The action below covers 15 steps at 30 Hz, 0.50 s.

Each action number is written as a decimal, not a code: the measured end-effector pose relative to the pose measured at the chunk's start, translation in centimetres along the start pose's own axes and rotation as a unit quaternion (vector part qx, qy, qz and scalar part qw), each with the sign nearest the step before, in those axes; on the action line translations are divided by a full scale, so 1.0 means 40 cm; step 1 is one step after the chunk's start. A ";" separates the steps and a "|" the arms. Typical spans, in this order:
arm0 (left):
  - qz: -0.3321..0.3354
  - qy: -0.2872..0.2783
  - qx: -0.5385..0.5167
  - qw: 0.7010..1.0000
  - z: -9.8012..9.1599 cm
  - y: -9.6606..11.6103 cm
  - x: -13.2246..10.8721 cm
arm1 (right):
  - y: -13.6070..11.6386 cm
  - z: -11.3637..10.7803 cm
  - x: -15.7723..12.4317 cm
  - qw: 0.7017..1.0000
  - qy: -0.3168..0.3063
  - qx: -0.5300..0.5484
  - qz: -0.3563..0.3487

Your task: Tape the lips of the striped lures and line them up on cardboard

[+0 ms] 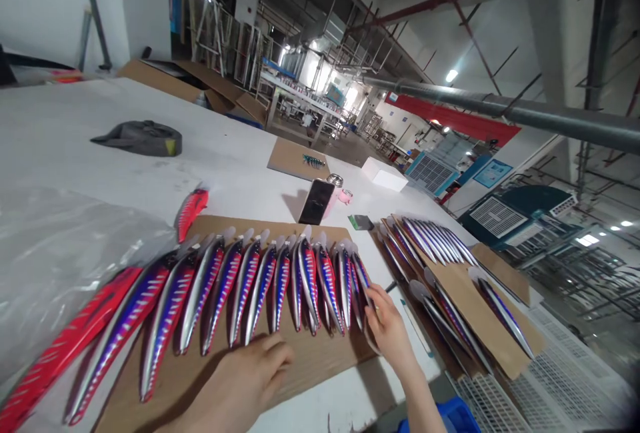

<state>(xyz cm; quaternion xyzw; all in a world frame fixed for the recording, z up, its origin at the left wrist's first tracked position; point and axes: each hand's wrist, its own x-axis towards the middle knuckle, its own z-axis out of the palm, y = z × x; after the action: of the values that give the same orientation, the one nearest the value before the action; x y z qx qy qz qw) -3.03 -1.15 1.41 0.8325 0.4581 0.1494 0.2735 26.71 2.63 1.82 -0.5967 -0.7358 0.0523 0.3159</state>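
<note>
A row of fishing lures (243, 286) with blue, purple and pink backs, silver sides and clear lips lies across a brown cardboard sheet (320, 366). My right hand (390, 330) is at the right end of the row, with its fingers closed around the tail part of the last lure (361, 270). Below the middle of the row, my left hand (250, 380) hovers or rests over the cardboard's near edge. Its fingers are loosely bent, thumb apart, and nothing shows in them. Red lures (75, 336) lie at the left, beside clear plastic film (75, 253).
More lures lie on stacked cardboard sheets (463, 293) at the right, above a white grid rack (545, 386). A phone (317, 201) leans against a pink bottle behind the row. A grey cloth cap (143, 138) lies far left. A blue bin (453, 416) stands below right.
</note>
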 end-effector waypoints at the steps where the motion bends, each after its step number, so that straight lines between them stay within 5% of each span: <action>1: 0.003 -0.003 0.001 1.000 -0.001 0.002 -0.001 | 0.002 -0.004 -0.040 1.000 0.004 -0.019 0.000; 9: 0.028 0.040 -0.053 0.997 0.028 -0.005 0.003 | 0.014 0.012 -0.237 0.987 0.067 -0.147 -0.011; 15: 0.046 0.075 -0.211 0.974 0.029 0.010 -0.014 | -0.145 0.078 -0.303 0.995 0.088 0.025 0.039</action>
<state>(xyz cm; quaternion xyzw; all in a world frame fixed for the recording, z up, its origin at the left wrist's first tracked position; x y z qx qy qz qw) -2.49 -2.18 0.69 0.7626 0.3969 0.3167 0.4007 21.22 -9.12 -2.93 -0.6189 -0.6802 0.0303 0.3917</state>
